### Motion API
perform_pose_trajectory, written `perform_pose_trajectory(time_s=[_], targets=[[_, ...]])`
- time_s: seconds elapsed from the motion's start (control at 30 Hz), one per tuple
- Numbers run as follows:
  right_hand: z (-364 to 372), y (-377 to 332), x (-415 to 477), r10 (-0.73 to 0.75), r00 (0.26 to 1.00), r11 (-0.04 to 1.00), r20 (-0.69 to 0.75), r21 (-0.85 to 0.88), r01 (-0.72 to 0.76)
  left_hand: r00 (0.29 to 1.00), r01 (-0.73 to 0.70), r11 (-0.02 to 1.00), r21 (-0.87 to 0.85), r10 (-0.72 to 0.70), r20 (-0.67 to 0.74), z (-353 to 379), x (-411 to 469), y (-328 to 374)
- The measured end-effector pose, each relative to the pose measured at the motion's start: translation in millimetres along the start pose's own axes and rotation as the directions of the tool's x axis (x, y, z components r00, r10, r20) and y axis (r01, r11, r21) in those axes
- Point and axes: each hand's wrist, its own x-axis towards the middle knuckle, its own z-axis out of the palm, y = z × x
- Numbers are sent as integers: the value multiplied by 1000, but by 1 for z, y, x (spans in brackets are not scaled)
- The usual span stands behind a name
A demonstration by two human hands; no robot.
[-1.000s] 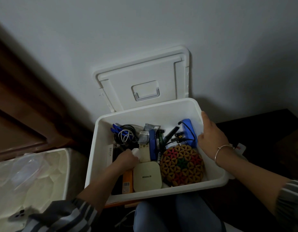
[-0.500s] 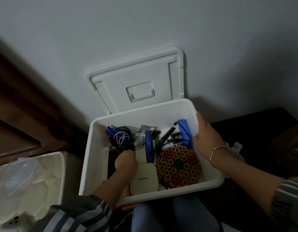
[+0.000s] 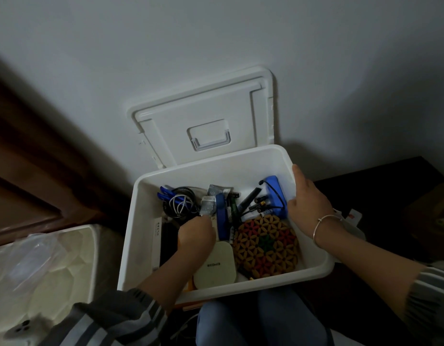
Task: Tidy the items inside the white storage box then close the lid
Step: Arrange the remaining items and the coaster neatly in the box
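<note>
The white storage box point(image 3: 141, 236) rests on my lap, its lid point(image 3: 203, 121) swung open against the wall behind. Inside lie coiled cables point(image 3: 178, 203), a blue case point(image 3: 222, 221), pens and batteries, a blue device point(image 3: 276, 193), a round patterned mat point(image 3: 266, 243) and a cream square device point(image 3: 214, 265). My left hand point(image 3: 196, 234) is down inside the box at its middle left, fingers curled over items; what it grips is hidden. My right hand point(image 3: 308, 203) clasps the box's right rim, thumb inside.
A cream-coloured bin point(image 3: 41, 270) with clear plastic in it stands at the left. A brown wooden door point(image 3: 28, 158) is behind it. Dark furniture point(image 3: 390, 196) lies to the right. My knees point(image 3: 261, 320) are under the box.
My left hand has shifted slightly forward inside the box. The right hand stays on the rim. The view has shifted a little.
</note>
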Motion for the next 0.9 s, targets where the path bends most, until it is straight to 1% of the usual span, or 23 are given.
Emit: perform_pose_trajectory(time_s=[0.07,0.13,0.2,0.27,0.43,0.57,0.67,0.77,0.83,0.9], targets=[[-1,-1,0,-1,1000,1000,2,12,1,998,-35,983,-181,43,38,-5,5,8],[-1,-1,-1,-2,1000,1000,1,11,2,981,-110,930,-351,159,115,-8,12,17],[-1,-2,-1,-3,1000,1000,2,9,3,950,-194,878,-439,279,139,-8,15,26],[-1,-1,-1,0,1000,1000,5,7,0,937,-260,848,-462,338,92,-5,14,33],[-1,-1,0,1,1000,1000,7,-1,-1,944,-325,856,-401,321,-81,-15,14,40],[-1,0,0,1,1000,1000,9,-2,-1,898,-426,861,-277,364,-248,-40,19,43],[-1,-1,0,2,1000,1000,14,-6,-2,857,-475,845,-244,380,-349,-56,32,49],[-2,-2,0,4,1000,1000,10,-19,-4,824,-533,821,-203,449,-345,-63,49,58],[-2,-2,-1,9,1000,1000,15,-21,-9,810,-564,812,-152,508,-292,-62,60,65],[-2,-2,-1,7,1000,1000,17,-22,-7,821,-556,827,-86,530,-211,-57,69,71]])
